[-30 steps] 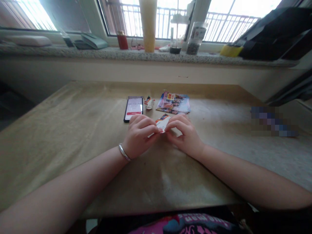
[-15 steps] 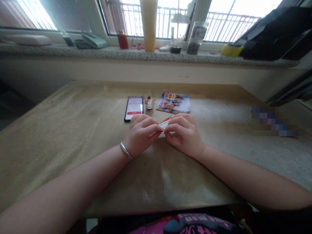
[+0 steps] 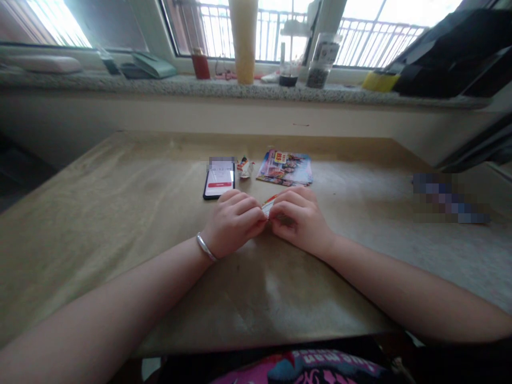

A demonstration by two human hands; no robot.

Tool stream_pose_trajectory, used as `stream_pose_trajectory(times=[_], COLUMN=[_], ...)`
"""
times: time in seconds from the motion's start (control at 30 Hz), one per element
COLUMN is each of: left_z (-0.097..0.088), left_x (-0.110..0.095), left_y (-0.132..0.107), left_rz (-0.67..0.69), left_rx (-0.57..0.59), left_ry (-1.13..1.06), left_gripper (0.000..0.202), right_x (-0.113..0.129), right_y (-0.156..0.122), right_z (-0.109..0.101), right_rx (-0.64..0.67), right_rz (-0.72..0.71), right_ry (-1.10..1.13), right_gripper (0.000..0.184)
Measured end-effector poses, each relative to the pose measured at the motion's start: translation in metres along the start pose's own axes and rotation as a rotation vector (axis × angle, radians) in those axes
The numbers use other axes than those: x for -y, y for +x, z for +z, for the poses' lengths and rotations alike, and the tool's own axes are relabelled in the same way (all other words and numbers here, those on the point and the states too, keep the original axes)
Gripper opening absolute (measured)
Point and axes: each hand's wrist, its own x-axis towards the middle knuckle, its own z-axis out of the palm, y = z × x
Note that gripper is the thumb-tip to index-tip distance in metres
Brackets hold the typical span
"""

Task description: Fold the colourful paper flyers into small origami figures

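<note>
Between my two hands is a small printed paper (image 3: 267, 207), white with a red and orange edge; most of it is hidden by my fingers. My left hand (image 3: 235, 220), with a silver bangle at its wrist, pinches the paper's near left part. My right hand (image 3: 299, 217) is closed on its right side, fingers curled and thumb beneath. The fingertips of both hands nearly meet. Just beyond my left hand lies a phone (image 3: 220, 184) with a lit screen. A crumpled printed paper (image 3: 245, 169) and a stack of colourful leaflets (image 3: 285, 168) lie past my hands.
The table (image 3: 140, 213) has a shiny tan cover. A blurred-out item (image 3: 450, 200) lies at its right side. Along the granite windowsill (image 3: 220, 93) stand a red bottle (image 3: 200, 64), a tall yellowish cylinder (image 3: 245, 48), a clear jar (image 3: 320, 64) and a dark bag (image 3: 452, 58).
My left fingers have curled in more and shifted slightly down over the paper, so less of it shows. The right hand keeps its hold almost in place.
</note>
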Motion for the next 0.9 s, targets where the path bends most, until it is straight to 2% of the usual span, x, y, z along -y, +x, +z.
stream_pose_trajectory(times=[0.27,0.47,0.9], left_z=[0.001,0.001,0.001], left_x=[-0.001,0.0,0.002], left_y=[0.0,-0.002,-0.002], left_rz=[0.017,-0.037,-0.052], left_rx=[0.006,0.015,0.021], left_ry=[-0.01,0.0,0.002], left_gripper=[0.014,0.016,0.016], right_x=[-0.001,-0.003,-0.011], right_y=[0.0,0.0,-0.003], right_z=[0.002,0.001,0.001], right_rx=[0.013,0.008,0.02], right_rz=[0.019,0.043,0.0], right_ry=[-0.015,-0.042,-0.109], right_gripper=[0.008,0.009,0.007])
